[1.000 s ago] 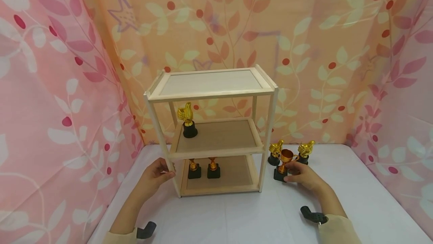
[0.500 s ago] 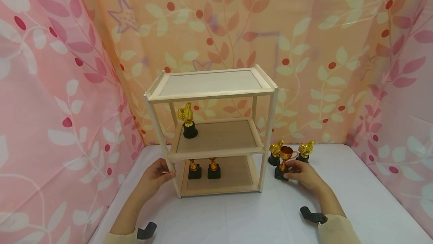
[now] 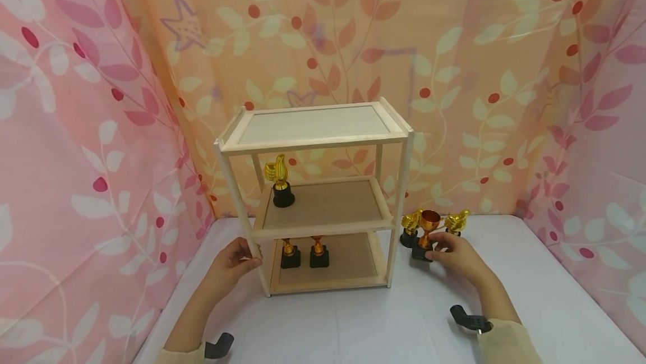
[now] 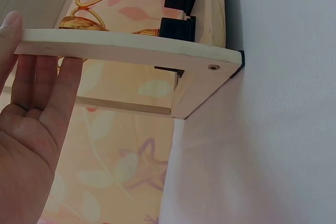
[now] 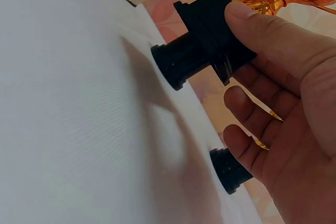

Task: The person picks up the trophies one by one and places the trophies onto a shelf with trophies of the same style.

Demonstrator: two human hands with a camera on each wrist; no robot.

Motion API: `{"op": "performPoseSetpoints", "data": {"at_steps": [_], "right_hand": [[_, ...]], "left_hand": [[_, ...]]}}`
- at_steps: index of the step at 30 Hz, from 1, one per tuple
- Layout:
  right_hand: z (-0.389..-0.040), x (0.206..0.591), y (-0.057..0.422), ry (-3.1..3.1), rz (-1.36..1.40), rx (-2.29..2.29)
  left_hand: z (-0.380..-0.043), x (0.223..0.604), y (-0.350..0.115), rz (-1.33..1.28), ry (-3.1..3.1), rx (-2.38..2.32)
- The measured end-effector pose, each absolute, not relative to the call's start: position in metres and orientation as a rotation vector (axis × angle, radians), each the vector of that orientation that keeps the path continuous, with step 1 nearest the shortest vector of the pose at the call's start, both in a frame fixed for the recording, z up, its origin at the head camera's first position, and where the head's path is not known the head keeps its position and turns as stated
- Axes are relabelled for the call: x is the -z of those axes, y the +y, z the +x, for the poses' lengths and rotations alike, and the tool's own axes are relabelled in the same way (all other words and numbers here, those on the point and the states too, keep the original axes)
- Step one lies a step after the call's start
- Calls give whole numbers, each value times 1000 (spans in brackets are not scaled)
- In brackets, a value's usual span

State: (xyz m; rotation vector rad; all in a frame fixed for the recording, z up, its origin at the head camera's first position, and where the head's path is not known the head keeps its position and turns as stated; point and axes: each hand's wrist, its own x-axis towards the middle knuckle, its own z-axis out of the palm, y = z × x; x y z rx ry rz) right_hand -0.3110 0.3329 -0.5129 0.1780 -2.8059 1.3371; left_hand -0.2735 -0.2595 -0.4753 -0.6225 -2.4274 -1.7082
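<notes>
In the head view, my left hand [image 3: 228, 266] grips the left front post of a three-tier wooden shelf [image 3: 318, 142]. The left wrist view shows the thumb on one side of the post [image 4: 131, 48] and fingers on the other. My right hand [image 3: 459, 254] pinches a copper-coloured trophy cup [image 3: 430, 220] by its square black base [image 5: 215, 30], thumb on one face. The cup is upright, its base raised off the white cloth in the right wrist view. Right behind it stand two golden thumbs-up trophies [image 3: 410, 221] [image 3: 456, 221], partly hidden by cup and hand.
Two more trophy cups [image 3: 290, 256] [image 3: 319, 256] stand on the bottom tier, tops hidden by the middle tier. A golden thumbs-up trophy [image 3: 282, 182] sits at the middle tier's left. Floral curtains [image 3: 348, 44] enclose the white-covered table [image 3: 348, 330] at the back and sides.
My right hand has raised the trophy cup slightly, away from me and a little to the right, turning it somewhat. The left hand stays on the post.
</notes>
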Motion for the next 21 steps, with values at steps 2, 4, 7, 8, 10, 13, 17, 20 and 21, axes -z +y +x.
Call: {"op": "performPoseSetpoints", "data": {"at_steps": [2, 4, 7, 8, 10, 13, 17, 20, 21], "right_hand": [[-310, 509, 333, -2780, 211, -1330], [-308, 503, 332, -2746, 232, -1345], [-305, 495, 330, -2731, 252, -1334], [-303, 492, 329, -2727, 246, -1329], [-302, 487, 329, -2729, 241, -1305], [-299, 479, 328, -2714, 224, -1283], [-294, 468, 327, -2689, 213, -1256], [-290, 458, 325, -2663, 214, -1223], [-289, 455, 325, -2655, 208, -1208]], "left_hand": [[-273, 475, -260, -624, -2427, 1716], [-273, 475, -260, -625, -2428, 1719], [-273, 475, -259, -628, -2425, 1727], [-273, 474, -259, -623, -2428, 1730], [-272, 474, -259, -616, -2435, 1730], [-271, 473, -258, -607, -2442, 1729], [-271, 473, -258, -608, -2442, 1723], [-271, 473, -259, -615, -2437, 1709], [-272, 474, -258, -614, -2433, 1708]]}}
